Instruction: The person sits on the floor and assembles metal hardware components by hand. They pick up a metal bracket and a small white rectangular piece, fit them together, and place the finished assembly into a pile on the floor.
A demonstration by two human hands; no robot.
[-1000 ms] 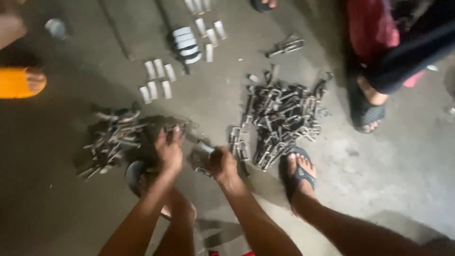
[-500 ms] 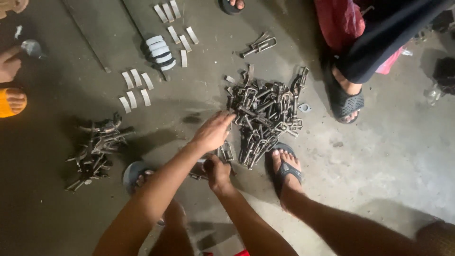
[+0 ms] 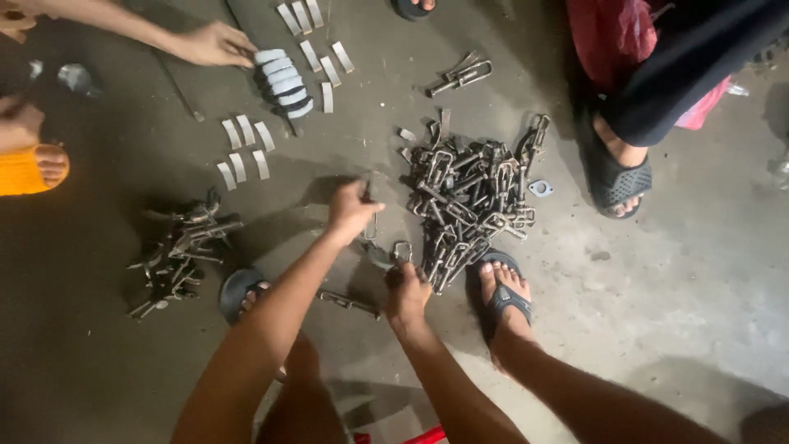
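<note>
Concrete floor [image 3: 674, 312], hands [image 3: 378, 247] gripping metal clasps [image 3: 386, 247]

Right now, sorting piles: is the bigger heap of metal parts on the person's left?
No, the bigger heap lies on the right.

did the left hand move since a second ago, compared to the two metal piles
Yes. The left hand left the small pile of metal parts and went right, toward the big pile of metal links. It now sits just left of that pile.
</note>
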